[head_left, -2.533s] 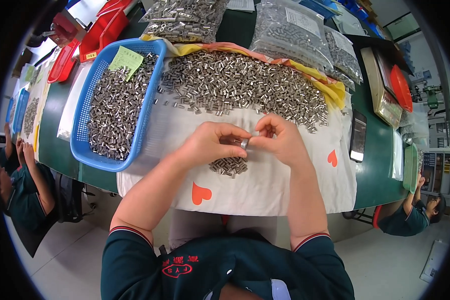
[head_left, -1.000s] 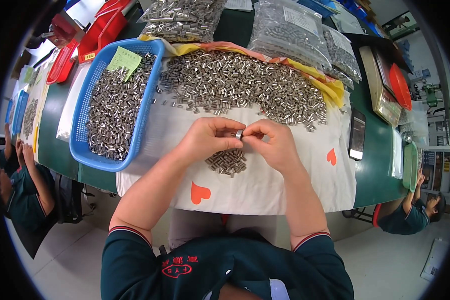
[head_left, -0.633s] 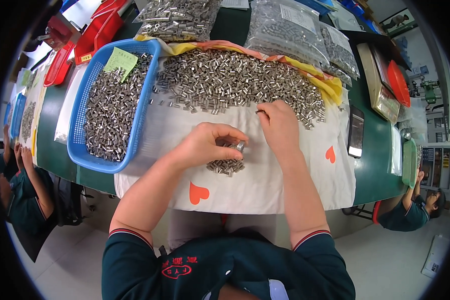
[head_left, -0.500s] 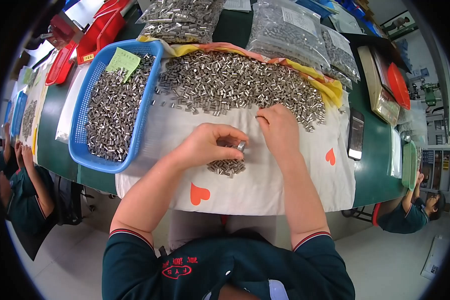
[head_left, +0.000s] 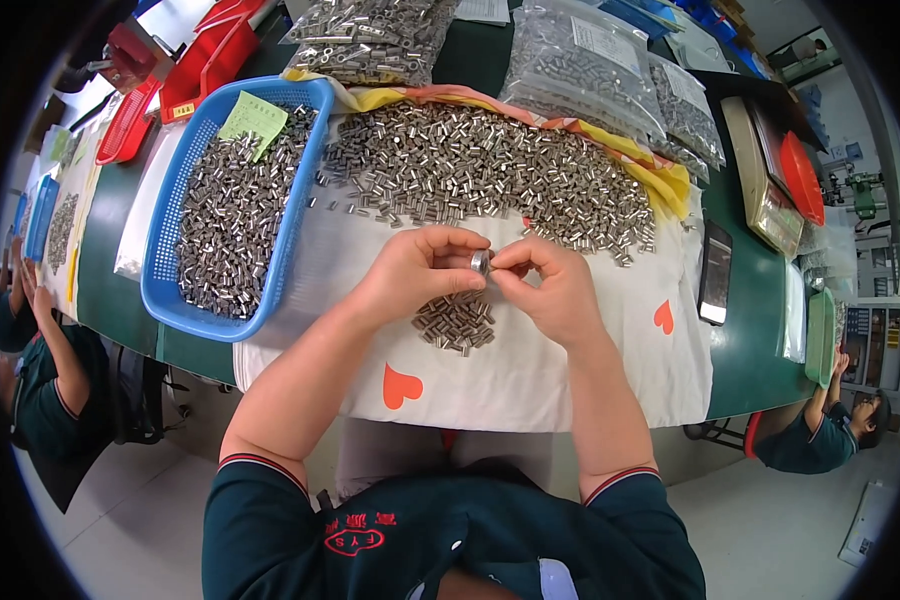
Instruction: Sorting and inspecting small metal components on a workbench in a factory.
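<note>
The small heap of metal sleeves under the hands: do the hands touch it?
Apart. In the head view the left hand and right hand pinch one metal sleeve between them, while the small heap lies on the white cloth below their fingertips.

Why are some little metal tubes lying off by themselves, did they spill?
A few stray metal tubes lie on the white cloth between the blue basket and the big pile, apart from both. Nothing looks damaged.

A long green table (head_left: 740, 340) stands on a pale grey floor (head_left: 800, 520), with seated co-workers at both sides.
</note>
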Available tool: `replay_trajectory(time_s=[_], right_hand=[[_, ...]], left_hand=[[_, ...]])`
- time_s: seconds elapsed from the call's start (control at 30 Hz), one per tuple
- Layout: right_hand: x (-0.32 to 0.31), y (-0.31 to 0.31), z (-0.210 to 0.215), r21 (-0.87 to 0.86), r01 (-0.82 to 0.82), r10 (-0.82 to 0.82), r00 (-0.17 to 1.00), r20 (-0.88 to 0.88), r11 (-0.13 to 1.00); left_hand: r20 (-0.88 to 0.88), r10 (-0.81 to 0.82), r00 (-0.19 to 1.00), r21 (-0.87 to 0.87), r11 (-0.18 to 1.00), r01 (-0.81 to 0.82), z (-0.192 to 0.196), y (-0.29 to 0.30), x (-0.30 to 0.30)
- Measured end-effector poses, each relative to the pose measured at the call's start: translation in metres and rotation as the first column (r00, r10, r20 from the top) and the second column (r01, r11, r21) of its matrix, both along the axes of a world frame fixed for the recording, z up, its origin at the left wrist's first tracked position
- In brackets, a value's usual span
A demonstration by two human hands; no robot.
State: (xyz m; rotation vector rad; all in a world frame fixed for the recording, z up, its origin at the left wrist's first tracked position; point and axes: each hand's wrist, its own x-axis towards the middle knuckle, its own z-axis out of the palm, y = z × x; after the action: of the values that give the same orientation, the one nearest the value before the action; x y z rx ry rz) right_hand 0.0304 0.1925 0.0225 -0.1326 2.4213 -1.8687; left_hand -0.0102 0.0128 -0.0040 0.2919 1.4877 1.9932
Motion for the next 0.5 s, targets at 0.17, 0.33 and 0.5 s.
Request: replay_trajectory(time_s=[0.17, 0.33, 0.5], right_hand=[[0.001, -0.004, -0.005, 0.243, 0.048, 0.011, 0.972, -0.233, 0.969], [0.002, -0.011, -0.008, 0.478, 0.201, 0.106, 0.834, -0.541, 0.855], [0.002, -0.005, 0.001, 0.255, 0.043, 0.023, 0.967, -0.252, 0.966]], left_hand=[[-0.073, -0.009, 0.997, -0.064, 0.998, 0.004, -0.004, -0.002, -0.001], [-0.090, 0.038, 0.995, -0.130, 0.990, -0.049, -0.002, 0.002, 0.002], [-0.118, 0.044, 0.992, -0.143, 0.988, -0.061, -0.002, -0.001, 0.001]])
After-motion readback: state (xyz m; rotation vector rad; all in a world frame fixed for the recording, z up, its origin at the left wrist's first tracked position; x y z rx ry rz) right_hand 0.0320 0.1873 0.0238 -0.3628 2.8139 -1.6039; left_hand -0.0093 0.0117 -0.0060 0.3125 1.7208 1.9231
